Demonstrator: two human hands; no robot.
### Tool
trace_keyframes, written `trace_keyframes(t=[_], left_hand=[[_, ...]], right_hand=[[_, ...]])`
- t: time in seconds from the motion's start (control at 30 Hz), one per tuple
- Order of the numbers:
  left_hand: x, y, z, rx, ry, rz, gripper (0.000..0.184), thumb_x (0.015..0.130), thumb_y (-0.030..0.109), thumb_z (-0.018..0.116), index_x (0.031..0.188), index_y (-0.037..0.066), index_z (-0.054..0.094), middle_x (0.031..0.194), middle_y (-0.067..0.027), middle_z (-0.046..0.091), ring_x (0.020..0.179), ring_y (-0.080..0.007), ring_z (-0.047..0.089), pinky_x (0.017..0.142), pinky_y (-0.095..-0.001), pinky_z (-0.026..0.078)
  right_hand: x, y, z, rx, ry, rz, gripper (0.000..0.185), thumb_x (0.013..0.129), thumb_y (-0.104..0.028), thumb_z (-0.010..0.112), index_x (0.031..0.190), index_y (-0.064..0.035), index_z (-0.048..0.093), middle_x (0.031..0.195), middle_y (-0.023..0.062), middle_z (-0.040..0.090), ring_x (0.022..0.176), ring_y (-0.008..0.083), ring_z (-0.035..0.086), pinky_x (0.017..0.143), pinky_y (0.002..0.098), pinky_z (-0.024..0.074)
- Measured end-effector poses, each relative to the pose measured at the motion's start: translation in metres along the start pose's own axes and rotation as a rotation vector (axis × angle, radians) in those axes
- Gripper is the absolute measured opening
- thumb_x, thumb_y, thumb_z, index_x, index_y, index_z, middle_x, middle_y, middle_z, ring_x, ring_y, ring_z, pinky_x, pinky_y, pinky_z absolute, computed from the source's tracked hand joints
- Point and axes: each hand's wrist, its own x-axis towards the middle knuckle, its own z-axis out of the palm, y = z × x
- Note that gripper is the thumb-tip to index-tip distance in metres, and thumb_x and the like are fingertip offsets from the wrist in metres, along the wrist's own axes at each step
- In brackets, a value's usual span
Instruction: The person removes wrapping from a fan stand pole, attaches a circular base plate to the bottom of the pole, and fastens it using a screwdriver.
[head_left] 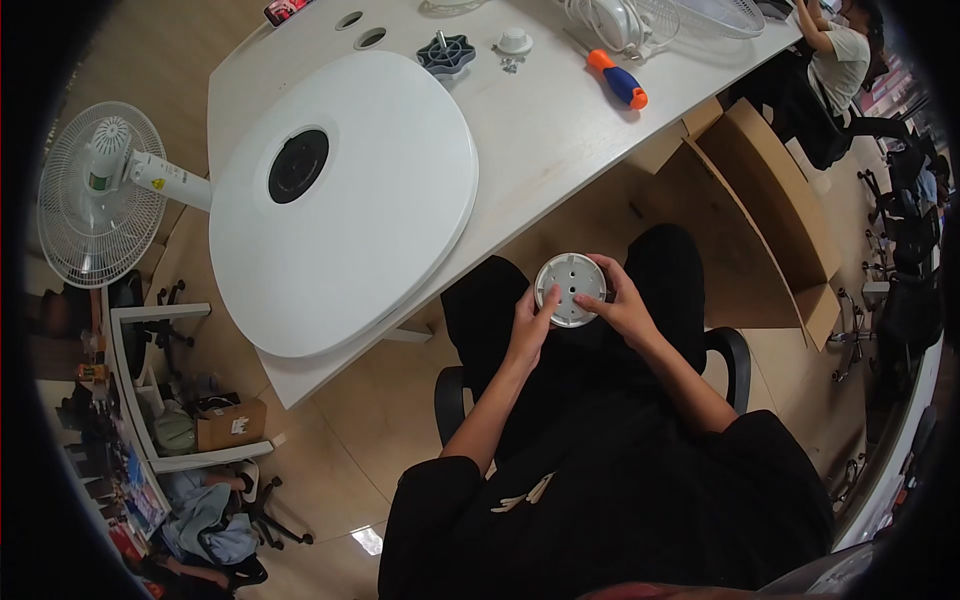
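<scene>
Above my lap, a round white plastic part (572,277) with small holes in its face is held between both hands. My left hand (532,318) grips its left edge, the thumb on the face. On the right side my right hand (622,303) is wrapped round the rim, its thumb also pressing on the face. A large white disc-shaped base (380,180) with a black round centre (298,166) lies on the white table (520,165) in front of me. Near its far side are a dark star-shaped knob (446,56) and a small white cap (515,42).
An orange and blue screwdriver (618,80) lies near the table edge. White fan parts (610,22) are at the back. An open cardboard box (760,200) stands at the right, a fan (103,190) at the left. Another person (838,62) sits at the upper right.
</scene>
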Motion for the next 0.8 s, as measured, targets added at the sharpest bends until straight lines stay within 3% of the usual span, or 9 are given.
trace_keyframes(t=[0.17, 0.27, 0.6, 0.8], left_hand=[[-0.001, -0.002, 0.001, 0.013, -0.032, 0.03, 0.039, 0.096, 0.019, 0.071, 0.129, 0.001, 0.059, 0.115, -0.0073, 0.067, 0.105, -0.013, 0.064, 0.087, -0.0286, 0.055], [0.001, -0.008, 0.0, 0.061, -0.043, 0.07, 0.049, 0.096, 0.023, 0.071, 0.137, 0.002, 0.053, 0.121, -0.0088, 0.064, 0.108, -0.014, 0.064, 0.084, -0.0279, 0.058], [0.003, -0.004, -0.002, 0.114, 0.004, 0.117, 0.044, 0.1, 0.028, 0.067, 0.133, 0.001, 0.057, 0.118, -0.0067, 0.065, 0.106, -0.0115, 0.062, 0.085, -0.0266, 0.055], [0.001, -0.005, 0.0, 0.103, 0.011, 0.083, 0.042, 0.101, 0.029, 0.065, 0.131, 0.001, 0.058, 0.116, -0.0069, 0.066, 0.105, -0.0115, 0.063, 0.086, -0.0268, 0.054]], right_hand=[[-0.001, 0.006, -0.001, 0.107, -0.018, 0.032, 0.066, 0.086, -0.005, 0.078, 0.143, -0.0031, 0.043, 0.134, 0.0093, 0.056, 0.126, 0.0184, 0.052, 0.107, 0.0334, 0.0425], [-0.003, 0.006, 0.0, 0.161, -0.024, 0.028, 0.067, 0.087, -0.005, 0.077, 0.144, -0.003, 0.042, 0.135, 0.01, 0.056, 0.127, 0.0193, 0.052, 0.108, 0.0336, 0.0414], [-0.003, -0.003, 0.002, 0.228, -0.031, 0.105, 0.063, 0.091, -0.01, 0.075, 0.146, -0.0021, 0.045, 0.136, 0.01, 0.058, 0.128, 0.0194, 0.053, 0.108, 0.0339, 0.0416], [-0.003, -0.001, 0.001, 0.249, -0.032, 0.11, 0.067, 0.086, -0.007, 0.078, 0.145, -0.0019, 0.046, 0.134, 0.0097, 0.059, 0.126, 0.0198, 0.055, 0.107, 0.034, 0.0424]])
